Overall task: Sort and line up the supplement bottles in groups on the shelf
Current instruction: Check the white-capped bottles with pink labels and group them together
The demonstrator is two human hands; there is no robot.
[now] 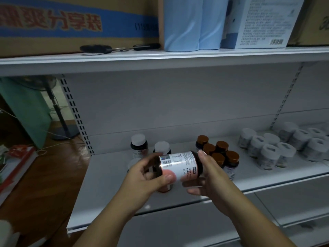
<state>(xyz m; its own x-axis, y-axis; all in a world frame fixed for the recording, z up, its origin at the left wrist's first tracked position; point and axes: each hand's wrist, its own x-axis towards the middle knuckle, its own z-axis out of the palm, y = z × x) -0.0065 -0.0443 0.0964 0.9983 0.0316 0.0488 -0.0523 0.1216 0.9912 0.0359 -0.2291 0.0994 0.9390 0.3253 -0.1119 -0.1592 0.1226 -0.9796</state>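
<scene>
A dark supplement bottle with a white label (178, 165) lies sideways in the air above the white shelf (110, 177), held between both hands. My left hand (151, 177) grips its base end, thumb across the label. My right hand (206, 177) holds the cap end, which is hidden behind the fingers. Behind the hands stand two dark bottles with white caps (138, 144), and another is partly hidden by my left hand. A cluster of brown-capped bottles (220, 153) stands just right of the held bottle. Several white-capped pale bottles (270, 148) are grouped at the far right.
The upper shelf (160, 57) carries a cardboard box (71, 24), blue rolls (192, 24), a white printed box (263, 22) and a dark brush (99, 49). Left of the shelving are a fan stand (58, 111), a wooden floor and a red book (16, 166).
</scene>
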